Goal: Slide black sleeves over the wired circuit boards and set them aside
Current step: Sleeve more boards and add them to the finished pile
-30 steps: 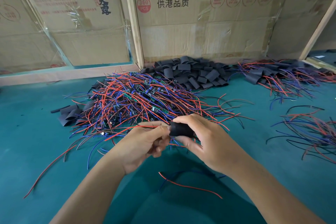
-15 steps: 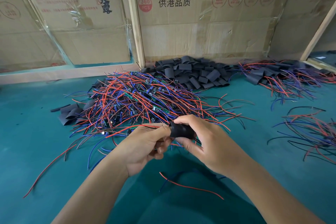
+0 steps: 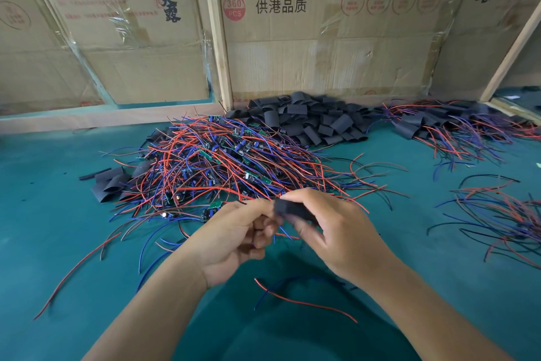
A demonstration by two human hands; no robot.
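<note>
Just in front of the wired-board pile [image 3: 234, 161], the right hand [image 3: 336, 231] pinches a black sleeve [image 3: 292, 210] between thumb and fingers; the left hand [image 3: 234, 237], fingers curled narrow, grips the wires at the sleeve's left end.

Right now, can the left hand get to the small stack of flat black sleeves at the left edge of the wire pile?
Probably not yet. The left hand is pinching wires at the black sleeve that the right hand grips. Open teal mat leads to the flat black sleeves, once it lets go.

Sleeve heap [image 3: 310, 122] behind wired-board pile [image 3: 222, 161], sleeved boards [image 3: 456, 126] at right.
</note>
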